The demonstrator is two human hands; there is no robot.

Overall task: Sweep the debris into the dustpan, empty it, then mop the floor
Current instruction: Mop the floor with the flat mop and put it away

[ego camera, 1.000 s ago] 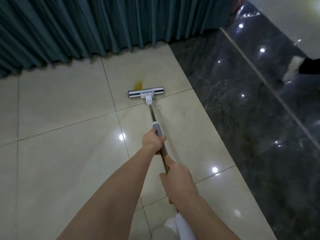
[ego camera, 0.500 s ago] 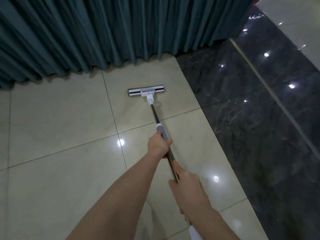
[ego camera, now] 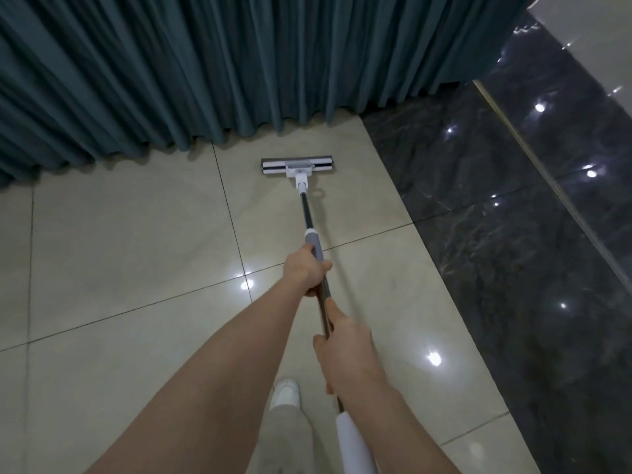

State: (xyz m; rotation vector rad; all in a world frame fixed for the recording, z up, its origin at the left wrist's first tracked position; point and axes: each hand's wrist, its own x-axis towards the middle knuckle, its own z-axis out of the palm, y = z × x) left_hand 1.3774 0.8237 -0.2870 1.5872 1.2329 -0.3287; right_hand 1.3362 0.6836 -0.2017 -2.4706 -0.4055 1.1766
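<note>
**Mop pushed up toward the curtain; the stain no longer shows**

Both hands curl round the dark metal mop pole (ego camera: 306,213): the left hand (ego camera: 307,271) at its grey sleeve, the right hand (ego camera: 345,350) nearer the body, above the white end grip. The flat grey-and-white mop head (ego camera: 297,165) lies on the glossy beige tiled floor (ego camera: 119,251), near the pleated teal curtain (ego camera: 239,63) and beside the dark marble strip (ego camera: 513,268). A second ago an orange-yellow smear sat just beyond the head; none shows now, so it is likely wiped or covered, and the head is closer to the curtain.

Indoor room: teal curtain (ego camera: 205,70), glossy floor tiles (ego camera: 119,251)
</note>
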